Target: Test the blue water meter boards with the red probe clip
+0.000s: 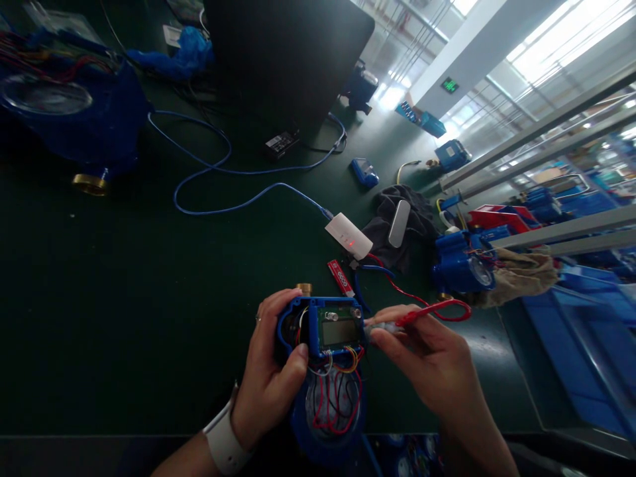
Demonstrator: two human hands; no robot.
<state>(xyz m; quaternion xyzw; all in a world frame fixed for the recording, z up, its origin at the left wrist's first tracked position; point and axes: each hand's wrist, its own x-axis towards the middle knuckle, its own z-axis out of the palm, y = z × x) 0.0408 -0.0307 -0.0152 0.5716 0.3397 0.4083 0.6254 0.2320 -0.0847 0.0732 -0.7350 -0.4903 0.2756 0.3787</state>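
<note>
My left hand (pixel 273 361) is wrapped round the left side of an opened blue water meter (pixel 313 331). The meter's green circuit board carries a grey display (pixel 339 332), and a brass fitting (pixel 303 289) sticks out at the far side. Red, black, yellow and white wires (pixel 338 404) hang from the board over the round clear dial below. Between thumb and fingers, my right hand (pixel 432 351) pinches a pale probe-like connector (pixel 385 327) on a looped red cable (pixel 454 303). Its tip meets the right side of the blue housing; the exact contact is hidden.
Beyond the meter lies a white box (pixel 348 236) with a red light and a blue cable (pixel 238 172). A red-and-white packet (pixel 340 277) and a dark cloth (pixel 415 228) are nearby. Other meters stand left (pixel 99 126) and right (pixel 460 265). A black monitor (pixel 288 59) rises behind.
</note>
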